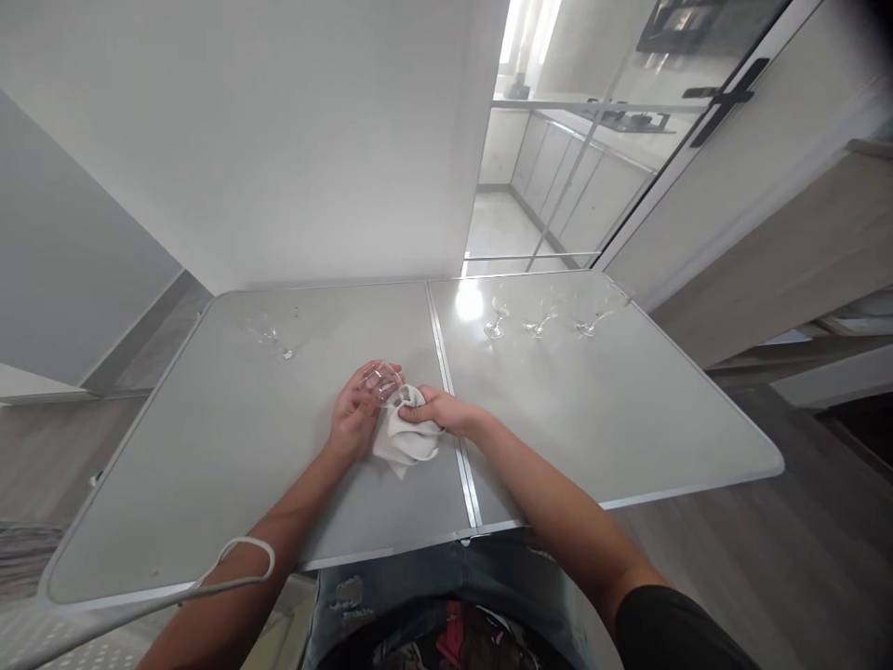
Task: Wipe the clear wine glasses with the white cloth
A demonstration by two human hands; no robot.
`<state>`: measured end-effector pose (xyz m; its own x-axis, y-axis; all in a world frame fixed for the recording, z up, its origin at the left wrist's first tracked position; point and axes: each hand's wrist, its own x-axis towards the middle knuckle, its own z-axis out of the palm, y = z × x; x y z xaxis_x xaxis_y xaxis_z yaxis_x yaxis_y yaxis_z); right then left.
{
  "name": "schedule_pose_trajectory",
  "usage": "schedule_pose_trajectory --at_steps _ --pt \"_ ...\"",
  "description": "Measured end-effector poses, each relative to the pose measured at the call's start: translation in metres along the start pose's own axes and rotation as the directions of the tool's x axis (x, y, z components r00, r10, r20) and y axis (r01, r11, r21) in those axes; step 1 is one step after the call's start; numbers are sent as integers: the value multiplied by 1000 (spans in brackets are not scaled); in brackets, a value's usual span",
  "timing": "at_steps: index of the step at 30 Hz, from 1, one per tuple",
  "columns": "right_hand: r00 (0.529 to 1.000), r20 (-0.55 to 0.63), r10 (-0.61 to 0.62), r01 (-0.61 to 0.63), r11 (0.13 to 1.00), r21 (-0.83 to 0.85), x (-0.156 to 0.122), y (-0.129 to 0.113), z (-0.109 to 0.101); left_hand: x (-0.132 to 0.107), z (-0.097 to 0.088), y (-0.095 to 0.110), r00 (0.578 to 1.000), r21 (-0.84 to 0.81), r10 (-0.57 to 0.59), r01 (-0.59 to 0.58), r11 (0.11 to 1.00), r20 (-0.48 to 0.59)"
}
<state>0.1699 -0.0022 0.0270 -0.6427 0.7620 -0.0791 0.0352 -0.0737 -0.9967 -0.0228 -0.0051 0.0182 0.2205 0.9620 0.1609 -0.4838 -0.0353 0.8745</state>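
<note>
My left hand (354, 414) is wrapped round a clear stemmed glass (381, 380), held just above the middle of the grey folding table (209, 484). Beside it, my right hand (439, 409) grips a bunched white cloth (405, 437) that presses against the glass. Both hands are closed and touch each other at the cloth.
Three clear stemmed glasses (540, 316) stand in a row at the table's far right half. Another glass (269, 333) stands on the far left half. A white wall runs behind the table; a glass door (593, 140) opens onto a kitchen at the right.
</note>
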Motion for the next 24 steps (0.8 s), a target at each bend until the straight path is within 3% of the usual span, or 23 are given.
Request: schedule_pose_trajectory --at_steps 1,3,5,7,9,11,12,13,14,16,17,18,21,24 --pt "997 -65 -50 36 981 -193 2 1 1 1 -1 -1 999 30 44 -43 999 -21" --pt "967 -198 -162 24 829 -558 7 3 3 3 -2 -3 990 89 126 -120 989 -64" --pt "929 -284 -237 -27 722 -691 13 7 4 4 -5 -4 984 110 160 -151 982 -76" --pt "904 -362 -226 -28 815 -579 16 12 2 5 -7 -4 986 89 156 -150 985 -56" --pt "857 -490 -160 -16 942 -336 16 15 -3 5 -8 -2 989 57 145 -142 988 -38" --pt "730 -672 -123 4 984 -176 12 15 -10 6 -8 -1 988 26 147 -145 989 -55" --pt "668 -729 -152 34 984 -175 9 13 -13 6 -8 0 986 13 151 -151 989 -75" --pt "634 -744 -210 73 974 -213 6 11 -15 7 -8 1 983 -1 155 -156 988 -98" --pt "652 -707 -275 117 957 -265 4 8 -16 8 -7 2 980 -16 157 -160 987 -121" --pt "800 -482 -359 216 920 -327 -1 3 -15 10 -7 4 975 -47 153 -162 986 -162" --pt "857 -353 -375 265 909 -323 -2 0 -13 11 -8 4 972 -63 148 -162 985 -185" --pt "884 -256 -391 310 901 -303 -2 -1 -10 11 -8 5 968 -78 140 -159 984 -210" --pt "865 -137 -483 445 864 -237 0 -3 -4 13 -11 7 954 -121 95 -134 984 -284" --pt "865 -76 -496 473 857 -206 2 -1 -7 12 -13 6 959 -162 27 -75 984 -283"
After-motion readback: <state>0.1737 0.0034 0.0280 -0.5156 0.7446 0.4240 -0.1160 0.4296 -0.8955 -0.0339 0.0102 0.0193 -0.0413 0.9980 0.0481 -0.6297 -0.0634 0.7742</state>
